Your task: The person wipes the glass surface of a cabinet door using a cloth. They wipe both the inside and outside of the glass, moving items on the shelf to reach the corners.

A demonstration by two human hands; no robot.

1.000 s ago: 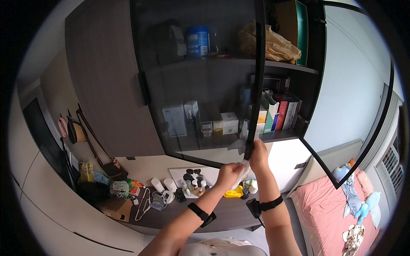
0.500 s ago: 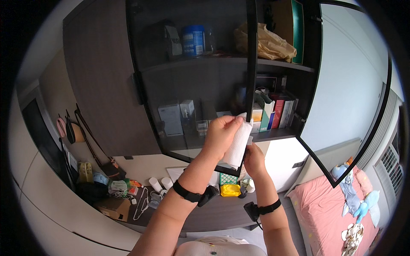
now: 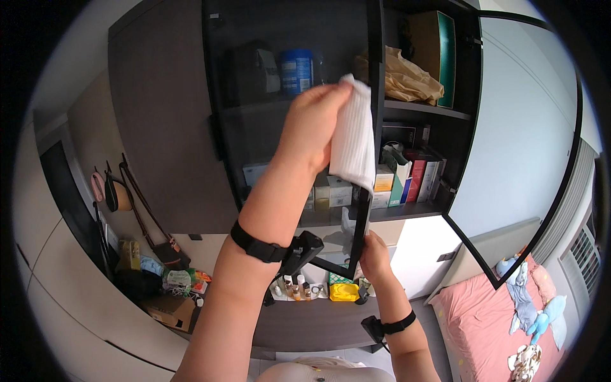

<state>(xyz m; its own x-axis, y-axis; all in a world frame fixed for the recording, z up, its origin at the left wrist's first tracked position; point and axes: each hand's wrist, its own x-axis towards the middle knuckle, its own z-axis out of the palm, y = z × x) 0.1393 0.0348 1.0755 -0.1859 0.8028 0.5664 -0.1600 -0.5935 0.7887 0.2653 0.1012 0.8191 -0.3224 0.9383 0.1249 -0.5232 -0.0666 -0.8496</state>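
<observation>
My left hand (image 3: 317, 121) is raised and closed on a white ribbed cloth (image 3: 354, 137), which hangs against the glass cabinet door (image 3: 254, 137) along its black-framed free edge. Lower down, my right hand (image 3: 375, 258) grips that door's frame near its bottom corner; its fingertips are partly hidden. A pale, crumpled shape (image 3: 349, 226) shows in the glass beside the right hand, and I cannot tell whether it is a reflection. Through the dark pane a blue tub (image 3: 297, 71) shows on the upper shelf.
A second glass door (image 3: 522, 127) stands open at the right. The open cabinet section holds a brown paper bag (image 3: 410, 76) and several upright boxes (image 3: 417, 181). Below are a dark desk (image 3: 318, 321) with small bottles and a yellow pack (image 3: 344, 293), and a pink bed (image 3: 471, 318).
My left hand has moved up along the door edge with the cloth. My right hand has shifted slightly down and stays at the door's edge. The view has tilted up a little.
</observation>
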